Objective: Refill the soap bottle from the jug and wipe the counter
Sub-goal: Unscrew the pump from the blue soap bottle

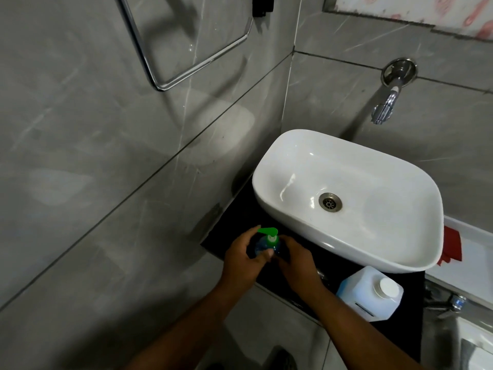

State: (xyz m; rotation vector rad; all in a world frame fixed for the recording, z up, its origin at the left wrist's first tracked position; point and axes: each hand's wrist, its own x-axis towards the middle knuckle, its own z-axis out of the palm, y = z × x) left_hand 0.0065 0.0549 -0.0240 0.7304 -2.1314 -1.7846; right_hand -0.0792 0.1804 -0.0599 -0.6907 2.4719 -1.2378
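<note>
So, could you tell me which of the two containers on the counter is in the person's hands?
The small blue soap bottle with the green pump, gripped by the left hand and right hand. The white-capped jug stands untouched.

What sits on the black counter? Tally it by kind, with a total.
Soap bottle, gripped by the left hand and right hand: 1
Jug, white cap on: 1
Basin: 1
Total: 3

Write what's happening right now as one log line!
step: holding soap bottle | left hand: grips bottle | right hand: grips bottle | pump: still on | jug: capped, on counter | wiping: not started
</note>
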